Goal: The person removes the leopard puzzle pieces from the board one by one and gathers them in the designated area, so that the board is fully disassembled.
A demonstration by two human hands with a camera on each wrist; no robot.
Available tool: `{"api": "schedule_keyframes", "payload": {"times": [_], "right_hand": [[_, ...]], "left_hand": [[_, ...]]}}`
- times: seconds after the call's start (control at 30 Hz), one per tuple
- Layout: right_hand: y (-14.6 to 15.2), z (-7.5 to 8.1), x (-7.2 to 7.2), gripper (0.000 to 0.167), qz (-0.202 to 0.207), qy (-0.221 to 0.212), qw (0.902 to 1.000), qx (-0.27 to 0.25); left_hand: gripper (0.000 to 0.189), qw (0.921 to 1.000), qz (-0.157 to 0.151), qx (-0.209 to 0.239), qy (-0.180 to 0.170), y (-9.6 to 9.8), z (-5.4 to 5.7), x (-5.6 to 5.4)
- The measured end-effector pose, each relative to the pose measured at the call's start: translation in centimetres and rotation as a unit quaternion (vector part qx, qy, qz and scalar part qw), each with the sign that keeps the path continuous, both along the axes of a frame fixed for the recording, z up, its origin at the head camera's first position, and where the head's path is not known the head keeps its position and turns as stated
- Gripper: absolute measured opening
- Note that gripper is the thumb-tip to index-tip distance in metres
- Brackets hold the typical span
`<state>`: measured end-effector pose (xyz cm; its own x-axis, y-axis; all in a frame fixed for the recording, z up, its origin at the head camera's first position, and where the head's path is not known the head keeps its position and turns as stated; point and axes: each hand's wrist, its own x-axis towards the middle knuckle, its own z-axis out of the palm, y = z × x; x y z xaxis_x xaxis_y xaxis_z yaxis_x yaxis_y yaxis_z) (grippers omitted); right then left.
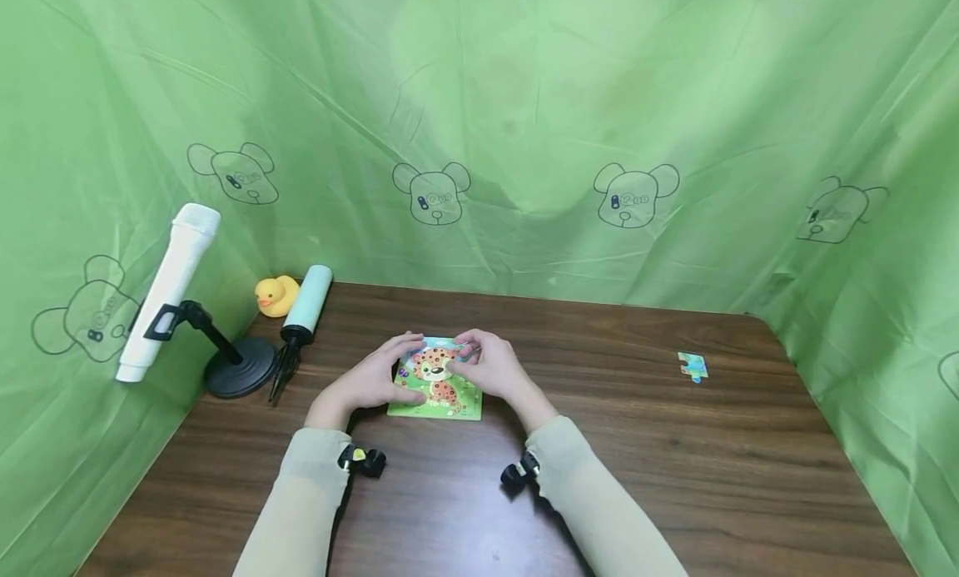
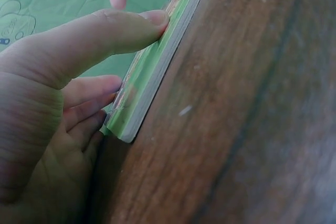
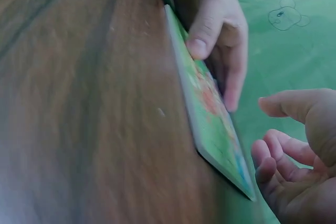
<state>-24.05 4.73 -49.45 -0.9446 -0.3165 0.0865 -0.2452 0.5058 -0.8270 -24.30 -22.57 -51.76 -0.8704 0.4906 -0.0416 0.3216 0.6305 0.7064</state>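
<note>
One leopard puzzle board (image 1: 449, 409), one loose puzzle piece (image 1: 693, 366), one white microphone (image 1: 166, 290) on one black stand (image 1: 238, 369), one yellow duck (image 1: 277, 296) and one mint cylinder (image 1: 310, 298) share the setting. All but the microphone and stand (both at the far left) lie on a dark wood-grain table (image 1: 637, 477), enclosed by a green curtain (image 1: 517, 77) printed with bear faces. The board is between the hands, the piece well to the right. The left hand (image 1: 372, 380) spreads along the board's edge, thumb touching its face; the right hand (image 1: 494, 367) holds thumb and bent fingers apart, just over the board.
</note>
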Motion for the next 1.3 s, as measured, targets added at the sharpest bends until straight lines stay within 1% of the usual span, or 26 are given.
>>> {"api": "schedule_keyframes", "payload": {"times": [0.1,0.27,0.4,0.5,0.63,0.87,1.1,1.2,1.3], "right_hand": [[-0.9,-0.5,0.0,0.043,-0.012,-0.011,0.9999,-0.001],[-1.3,-1.1,-0.1,0.041,-0.053,-0.035,0.9975,0.029],[-1.3,-1.3,-0.3,0.042,-0.055,-0.051,0.9965,0.037],[-1.2,-1.5,-0.5,0.042,-0.048,-0.050,0.9973,0.026],[-1.3,-1.5,-0.5,0.040,-0.054,-0.047,0.9974,0.008],[-1.7,-1.8,-0.1,0.042,-0.066,-0.088,0.9930,-0.041],[-1.9,-1.7,-0.1,0.044,-0.075,-0.099,0.9905,-0.058],[-1.8,-1.7,-0.1,0.043,-0.081,-0.098,0.9902,-0.057],[-1.7,-1.7,-0.1,0.042,-0.086,-0.091,0.9912,-0.043]], "left_hand": [[0.103,1.0000,0.002,-0.002,-0.001,-0.1,0.0,0.0],[0.103,1.0000,0.003,-0.002,0.000,0.0,0.0,0.0],[0.104,1.0000,0.004,0.002,-0.001,0.0,0.2,0.1],[0.104,1.0000,0.006,0.006,-0.003,0.1,0.4,0.1],[0.106,0.9999,0.006,0.007,-0.006,0.2,0.5,0.1],[0.106,0.9999,0.006,0.002,-0.012,0.2,0.4,0.1],[0.105,0.9999,0.002,0.001,-0.017,0.2,0.6,0.1],[0.104,0.9999,0.001,-0.002,-0.017,0.2,0.6,0.1],[0.104,0.9999,0.000,-0.003,-0.015,0.3,0.6,0.1]]}}
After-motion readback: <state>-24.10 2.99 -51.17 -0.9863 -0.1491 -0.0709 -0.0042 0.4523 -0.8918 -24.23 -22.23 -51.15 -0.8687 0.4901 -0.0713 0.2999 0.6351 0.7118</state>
